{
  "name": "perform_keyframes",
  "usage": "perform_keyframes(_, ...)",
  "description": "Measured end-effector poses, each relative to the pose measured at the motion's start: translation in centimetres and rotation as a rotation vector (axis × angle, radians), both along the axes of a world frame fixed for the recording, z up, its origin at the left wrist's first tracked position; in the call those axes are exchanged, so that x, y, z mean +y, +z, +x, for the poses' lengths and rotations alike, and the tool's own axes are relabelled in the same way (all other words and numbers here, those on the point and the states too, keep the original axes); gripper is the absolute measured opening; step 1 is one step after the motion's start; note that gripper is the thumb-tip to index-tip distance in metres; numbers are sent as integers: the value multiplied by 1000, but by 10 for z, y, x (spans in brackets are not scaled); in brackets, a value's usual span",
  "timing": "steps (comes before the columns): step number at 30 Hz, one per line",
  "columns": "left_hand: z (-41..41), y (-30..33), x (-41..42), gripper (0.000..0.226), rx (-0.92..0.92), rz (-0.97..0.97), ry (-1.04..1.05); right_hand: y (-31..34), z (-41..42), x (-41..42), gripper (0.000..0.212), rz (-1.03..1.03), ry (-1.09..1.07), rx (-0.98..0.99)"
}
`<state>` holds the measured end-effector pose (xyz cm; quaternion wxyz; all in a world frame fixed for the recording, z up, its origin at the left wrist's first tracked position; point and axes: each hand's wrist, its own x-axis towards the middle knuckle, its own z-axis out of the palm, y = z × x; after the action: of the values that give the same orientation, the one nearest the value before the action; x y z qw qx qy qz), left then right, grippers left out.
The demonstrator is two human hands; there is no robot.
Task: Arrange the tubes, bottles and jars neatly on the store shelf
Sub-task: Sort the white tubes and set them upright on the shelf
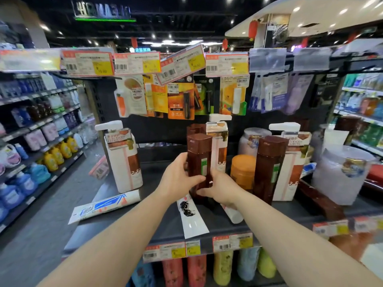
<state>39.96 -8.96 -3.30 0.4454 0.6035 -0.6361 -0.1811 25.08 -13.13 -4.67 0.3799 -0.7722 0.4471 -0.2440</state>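
A tall brown bottle point(198, 160) stands upright at the middle of the dark shelf point(165, 228). My left hand point(178, 179) grips its left side and my right hand point(219, 188) grips its lower right. A second brown bottle point(269, 168) stands to the right, and an orange jar point(243, 169) sits between them. White pump bottles stand at the left point(122, 156), behind the held bottle point(217, 141) and at the right point(294, 162). Two white tubes lie flat on the shelf, one at the left front point(103, 206), one under my hands point(191, 218).
Clear lidded jars point(339, 175) stand at the shelf's right end, another point(251, 139) further back. Hanging lip-balm cards point(180, 98) and price tags point(136, 63) overhang the shelf. A brown bottle point(319, 201) lies flat at the right. An aisle with stocked shelves point(41, 131) runs along the left.
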Motion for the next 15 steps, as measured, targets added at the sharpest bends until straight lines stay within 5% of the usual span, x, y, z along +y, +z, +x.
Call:
perform_keyframes(11,11,-8,10,76,-53,117,66,1,5,4,59,-19,1,36)
perform_keyframes(15,32,-22,25,53,-163,189,121,6,-8,7,40,-108,-134,23)
